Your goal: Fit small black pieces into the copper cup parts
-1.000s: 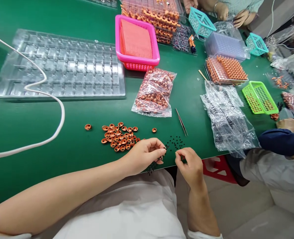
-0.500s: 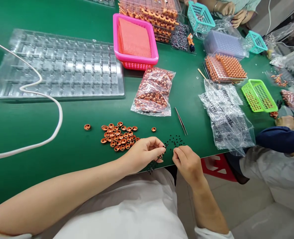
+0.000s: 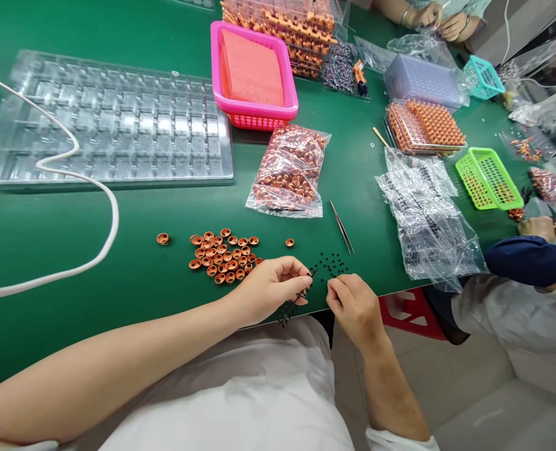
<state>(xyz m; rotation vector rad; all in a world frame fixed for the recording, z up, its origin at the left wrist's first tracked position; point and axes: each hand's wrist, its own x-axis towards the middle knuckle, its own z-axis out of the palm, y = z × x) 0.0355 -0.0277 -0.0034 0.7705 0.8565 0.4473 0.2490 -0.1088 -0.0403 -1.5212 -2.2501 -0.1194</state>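
My left hand point(image 3: 278, 283) pinches a thin black plastic runner point(image 3: 287, 308) with small black bits along it, over the table's near edge. Just to its right, my right hand point(image 3: 355, 307) has thumb and fingers pressed together; anything between them is hidden. Loose small black pieces point(image 3: 333, 266) lie scattered on the green table beyond my hands. Left of my left hand is a cluster of copper-coloured cups point(image 3: 221, 255) with dark holes. One cup point(image 3: 163, 238) lies apart to the left, another cup point(image 3: 289, 242) to the right. Metal tweezers point(image 3: 341, 227) rest beyond the black pieces.
A bag of copper-coloured cups point(image 3: 289, 172), a pink basket point(image 3: 293, 103) and clear trays point(image 3: 108, 125) stand farther back. A white cable point(image 3: 111, 219) curves across the left. Plastic bags point(image 3: 423, 219) and a green basket point(image 3: 510, 181) lie right, near a co-worker's sleeve point(image 3: 526, 263).
The teal basket near the far co-worker is gone from its place, where a clear bag now shows. My hands keep almost the same pose; the whole view has shifted slightly.
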